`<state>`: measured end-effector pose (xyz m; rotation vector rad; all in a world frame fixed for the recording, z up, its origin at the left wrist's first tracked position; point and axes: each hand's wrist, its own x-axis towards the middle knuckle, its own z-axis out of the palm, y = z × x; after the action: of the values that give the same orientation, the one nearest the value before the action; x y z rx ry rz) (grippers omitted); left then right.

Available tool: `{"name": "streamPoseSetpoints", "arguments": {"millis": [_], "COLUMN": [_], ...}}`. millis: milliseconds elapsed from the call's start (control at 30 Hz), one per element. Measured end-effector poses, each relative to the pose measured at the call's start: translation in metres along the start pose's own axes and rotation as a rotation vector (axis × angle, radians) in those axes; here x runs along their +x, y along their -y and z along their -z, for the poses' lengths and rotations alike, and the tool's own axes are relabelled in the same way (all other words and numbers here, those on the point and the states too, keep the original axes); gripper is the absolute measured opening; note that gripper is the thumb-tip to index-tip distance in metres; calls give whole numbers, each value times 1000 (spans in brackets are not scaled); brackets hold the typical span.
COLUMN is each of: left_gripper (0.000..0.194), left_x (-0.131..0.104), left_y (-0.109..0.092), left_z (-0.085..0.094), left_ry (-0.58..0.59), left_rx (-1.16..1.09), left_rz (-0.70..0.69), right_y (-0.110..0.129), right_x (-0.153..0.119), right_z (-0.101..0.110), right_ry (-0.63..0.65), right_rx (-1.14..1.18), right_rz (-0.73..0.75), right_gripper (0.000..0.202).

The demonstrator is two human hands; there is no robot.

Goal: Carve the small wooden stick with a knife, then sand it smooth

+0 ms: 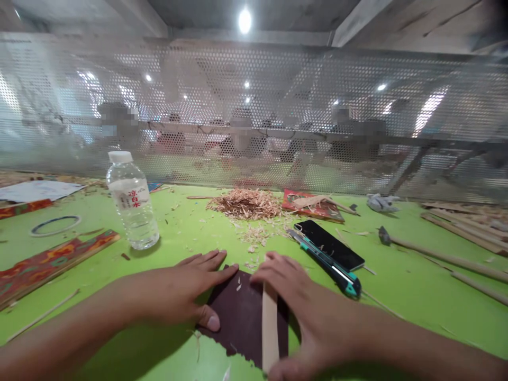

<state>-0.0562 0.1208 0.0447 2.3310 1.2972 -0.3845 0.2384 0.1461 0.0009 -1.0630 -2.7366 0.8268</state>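
A dark brown sheet of sandpaper [242, 317] with a ragged near edge lies on the green tabletop. My left hand [190, 288] is spread flat over its left side, thumb on the sheet and fingers reaching past the far corner. Along the right side of the sheet rests a flat, pale wooden strip [270, 328]. My right hand [301, 301] grips this strip, fingers bent over its far end and thumb at its near end. A few light shavings sit on the sheet.
A wood-shavings pile [248, 203] lies ahead. To its right are a phone [337, 246], a utility knife [327, 264] and a small hammer-like tool [436, 254]. A water bottle [133, 203] stands left, near painted wooden pieces [51, 264]. A perforated metal screen [206, 106] borders the back.
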Motion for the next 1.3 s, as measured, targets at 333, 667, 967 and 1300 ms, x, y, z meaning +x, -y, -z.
{"name": "streamPoseSetpoints", "arguments": {"millis": [333,667,967,1300], "left_gripper": [93,92,90,92], "left_x": [-1,-2,-2,-1], "left_y": [-1,-3,0,-2], "left_z": [0,0,-1,1], "left_ry": [-23,-28,-26,2], "left_rx": [-8,-17,5,29], "left_rz": [-9,-3,-18,1], "right_y": [23,44,40,42], "right_x": [-3,-10,-10,-11], "right_z": [9,-1,-11,-19], "right_ry": [101,63,-52,-31], "right_rx": [-42,-61,-97,-68], "right_rz": [-80,-35,-36,46], "right_gripper": [128,106,94,69]}}
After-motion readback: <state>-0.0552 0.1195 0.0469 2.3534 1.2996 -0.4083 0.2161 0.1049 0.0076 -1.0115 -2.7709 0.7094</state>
